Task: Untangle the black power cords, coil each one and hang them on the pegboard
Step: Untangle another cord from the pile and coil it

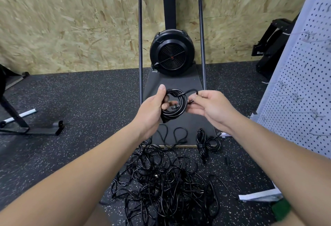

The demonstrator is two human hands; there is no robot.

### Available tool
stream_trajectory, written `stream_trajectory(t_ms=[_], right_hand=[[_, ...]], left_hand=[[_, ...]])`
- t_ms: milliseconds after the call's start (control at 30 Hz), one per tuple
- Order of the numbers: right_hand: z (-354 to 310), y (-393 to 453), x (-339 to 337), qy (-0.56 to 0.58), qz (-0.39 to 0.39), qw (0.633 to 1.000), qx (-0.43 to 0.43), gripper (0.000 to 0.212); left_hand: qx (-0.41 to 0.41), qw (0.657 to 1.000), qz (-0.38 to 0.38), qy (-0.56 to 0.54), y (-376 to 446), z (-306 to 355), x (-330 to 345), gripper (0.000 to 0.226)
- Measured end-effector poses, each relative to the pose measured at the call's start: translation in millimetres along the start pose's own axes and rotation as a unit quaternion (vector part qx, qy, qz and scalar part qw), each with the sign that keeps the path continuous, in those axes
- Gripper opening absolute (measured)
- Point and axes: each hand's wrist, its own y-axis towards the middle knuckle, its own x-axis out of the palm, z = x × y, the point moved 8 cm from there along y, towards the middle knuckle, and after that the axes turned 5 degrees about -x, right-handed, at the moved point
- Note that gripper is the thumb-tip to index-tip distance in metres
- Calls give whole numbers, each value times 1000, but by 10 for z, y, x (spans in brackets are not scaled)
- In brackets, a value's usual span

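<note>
A person holds a coiled black cord (176,103) in mid-air between both hands, above a speckled floor (80,100).

The left hand (152,109) curls its fingers round the coil's left side, thumb raised; the right hand (209,106) pinches the cord's loose end beside the coil. The glossy loops are tight and round. A tangled pile of cords (164,186) lies below, two finished bundles (207,143) beside it, and a white pegboard (308,82) stands at right.
</note>
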Motion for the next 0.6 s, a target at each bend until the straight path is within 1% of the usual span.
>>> stream_trajectory(t_ms=[67, 133, 233, 300, 367, 500, 600], right_hand=[[28, 20, 36, 41, 4, 999, 4, 26], [57, 23, 59, 54, 1, 999, 5, 26], [89, 26, 55, 66, 12, 998, 3, 25], [108, 38, 39, 61, 20, 998, 5, 25], [129, 58, 29, 56, 22, 998, 11, 25], [154, 54, 91, 78, 12, 996, 34, 25], [154, 30, 91, 71, 22, 997, 37, 25]], left_hand=[[-2, 1000, 11, -1, 15, -19, -2, 52], [2, 1000, 18, 18, 43, -22, -30, 55], [31, 998, 15, 57, 47, 10, -34, 54], [47, 997, 7, 52, 31, 20, -13, 53], [45, 998, -10, 39, 28, -5, 28, 55], [30, 999, -31, 25, -21, -50, 114, 67], [47, 998, -15, 44, -21, -59, 104, 63]])
